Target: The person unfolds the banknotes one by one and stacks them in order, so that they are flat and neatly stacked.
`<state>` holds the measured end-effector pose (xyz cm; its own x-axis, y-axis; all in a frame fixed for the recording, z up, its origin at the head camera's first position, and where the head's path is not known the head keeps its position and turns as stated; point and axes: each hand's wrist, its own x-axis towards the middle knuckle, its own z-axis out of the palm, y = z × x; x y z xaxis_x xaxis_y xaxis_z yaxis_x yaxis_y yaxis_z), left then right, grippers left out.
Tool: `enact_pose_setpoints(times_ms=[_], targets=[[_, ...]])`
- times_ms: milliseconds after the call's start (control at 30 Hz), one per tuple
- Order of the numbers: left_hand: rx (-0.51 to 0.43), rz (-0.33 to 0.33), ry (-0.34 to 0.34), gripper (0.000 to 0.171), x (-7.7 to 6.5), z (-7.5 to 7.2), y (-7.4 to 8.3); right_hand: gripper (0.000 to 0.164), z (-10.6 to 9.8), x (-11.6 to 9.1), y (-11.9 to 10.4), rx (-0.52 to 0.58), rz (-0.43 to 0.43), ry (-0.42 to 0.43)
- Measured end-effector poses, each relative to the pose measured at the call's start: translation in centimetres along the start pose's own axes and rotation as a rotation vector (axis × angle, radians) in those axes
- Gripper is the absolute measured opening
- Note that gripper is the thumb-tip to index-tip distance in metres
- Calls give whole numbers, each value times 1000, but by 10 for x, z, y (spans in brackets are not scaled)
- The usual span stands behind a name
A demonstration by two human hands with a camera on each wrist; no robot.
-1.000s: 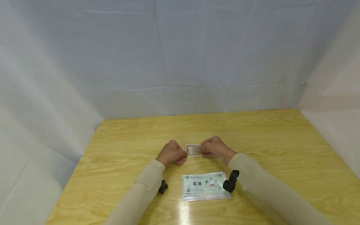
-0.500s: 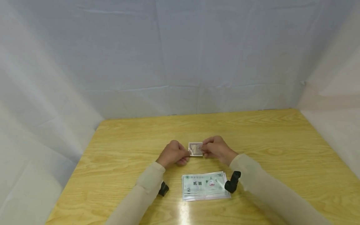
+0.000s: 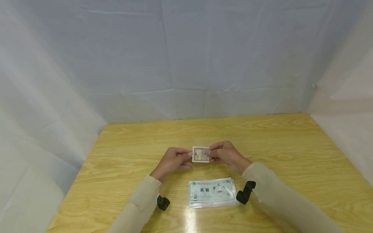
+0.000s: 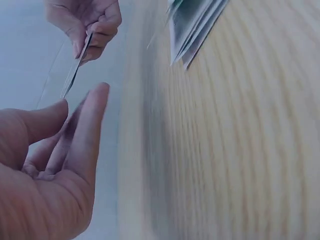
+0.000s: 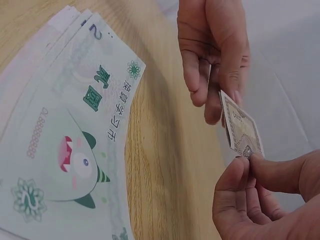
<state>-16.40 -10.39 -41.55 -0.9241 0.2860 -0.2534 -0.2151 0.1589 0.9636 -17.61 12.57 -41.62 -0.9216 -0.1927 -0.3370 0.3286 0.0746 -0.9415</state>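
A small brown folded banknote (image 3: 200,154) is raised over the wooden table between the two hands. My right hand (image 3: 225,155) pinches its right end between thumb and fingers, seen close up on the folded banknote (image 5: 242,127) in the right wrist view. At the opposite end is my left hand (image 3: 172,160), with its thumb tip right at the edge. In the left wrist view the left hand (image 4: 55,165) has its thumb and fingers spread apart, with extended fingers behind the note's end.
A fanned pile of green play-money notes (image 3: 211,192), the top one marked 2, lies on the table (image 3: 116,181) nearer the body. Pale sheeting (image 3: 186,58) hangs behind the table and along both sides. Black wrist mounts (image 3: 246,192) sit below each hand.
The left hand has loosened its pinch on the note's left corner and drawn back left, its fingers spreading. The right hand keeps its grip; the note shifted right, then slightly back left.
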Motion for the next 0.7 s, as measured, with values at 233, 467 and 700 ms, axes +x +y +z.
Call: enact_pose_setpoints(times_ms=[233,467,700], targets=[[-124,-14,-83,32,-6,2,-1,23,1,-7,-1,11,9,14],[-187,-16,-171,41,-11,9,-3,22,0,-13,2,14,7,-6],[-209,6,-193,41,-14,17,1,27,3,-22,7,1,-12,-76]])
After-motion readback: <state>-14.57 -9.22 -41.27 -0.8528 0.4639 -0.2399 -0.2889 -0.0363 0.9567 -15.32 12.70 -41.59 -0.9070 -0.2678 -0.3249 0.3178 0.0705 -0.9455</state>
